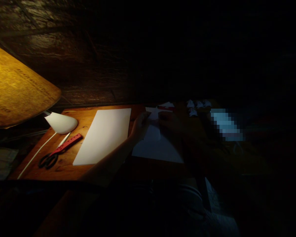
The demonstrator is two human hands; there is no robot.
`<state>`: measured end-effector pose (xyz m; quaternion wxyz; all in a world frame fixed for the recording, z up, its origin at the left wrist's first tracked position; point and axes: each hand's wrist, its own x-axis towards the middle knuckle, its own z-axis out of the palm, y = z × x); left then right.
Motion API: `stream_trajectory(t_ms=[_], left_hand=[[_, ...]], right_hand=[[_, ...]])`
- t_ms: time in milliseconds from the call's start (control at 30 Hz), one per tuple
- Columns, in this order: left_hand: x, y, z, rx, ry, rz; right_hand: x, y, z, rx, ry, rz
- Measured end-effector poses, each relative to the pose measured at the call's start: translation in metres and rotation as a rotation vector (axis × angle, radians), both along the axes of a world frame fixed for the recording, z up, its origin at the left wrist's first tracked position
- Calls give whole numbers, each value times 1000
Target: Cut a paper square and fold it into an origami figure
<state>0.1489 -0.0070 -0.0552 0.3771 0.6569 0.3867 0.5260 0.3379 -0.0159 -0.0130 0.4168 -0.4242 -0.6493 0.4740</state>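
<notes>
Both my hands are over the dim middle of the wooden table. My left hand (141,124) is closed on the left edge of a piece of white paper (153,126). At the other edge of that paper, my right hand (169,121) has its fingers curled in, mostly in shadow. Under the hands lies a wider white sheet (158,152); whether the two are one folded sheet is too dark to tell. Left of my left hand rests a bright stack of white paper (106,135).
Scissors (49,159) with black handles and a red cover lie beside a white pen (64,139) and the lamp base (62,123). A yellow lampshade (19,89) hangs at left. Several small folded paper pieces (192,112) and a blurred bright screen (225,125) are to the right.
</notes>
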Motion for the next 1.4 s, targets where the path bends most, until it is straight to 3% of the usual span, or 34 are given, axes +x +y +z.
stream_trajectory(t_ms=[433, 533, 667, 867, 1000, 1267, 1400], left_hand=[[-2, 6, -4, -6, -73, 31], [-2, 5, -1, -32, -60, 29], [1, 0, 0, -77, -36, -72], [4, -5, -5, -20, 110, -118], [2, -5, -3, -55, 100, -86], [-3, 2, -11, -264, -154, 55], [-4, 3, -8, -298, -167, 94]], right_hand=[[0, 2, -7, -39, 102, 104], [0, 3, -6, -19, 32, 52], [-1, 4, -5, 7, -64, -50], [-2, 4, -5, 37, -122, -113], [-2, 5, -8, 71, -167, -119], [1, 6, -14, 169, -249, -27], [2, 6, -16, 216, -319, -38]])
